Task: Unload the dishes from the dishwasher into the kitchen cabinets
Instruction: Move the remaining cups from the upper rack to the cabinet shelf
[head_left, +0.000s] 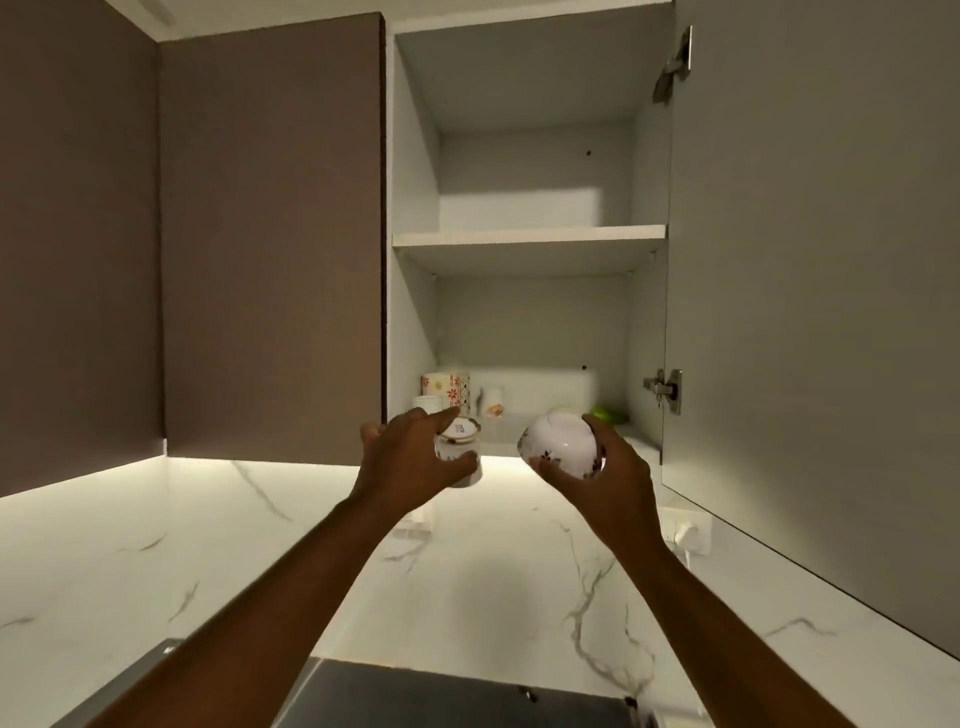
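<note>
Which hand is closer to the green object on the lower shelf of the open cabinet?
Right. The right hand, holding a white bowl, is just below-left of the green object; the left hand, gripping a cup, is further left.

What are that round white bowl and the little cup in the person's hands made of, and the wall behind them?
The bowl looks like glazed ceramic or porcelain: glossy white with a small floral print. The cup seems the same, shiny white with a dark rim line. The wall looks like polished marble or a marble-look slab: white with grey veins.
</note>
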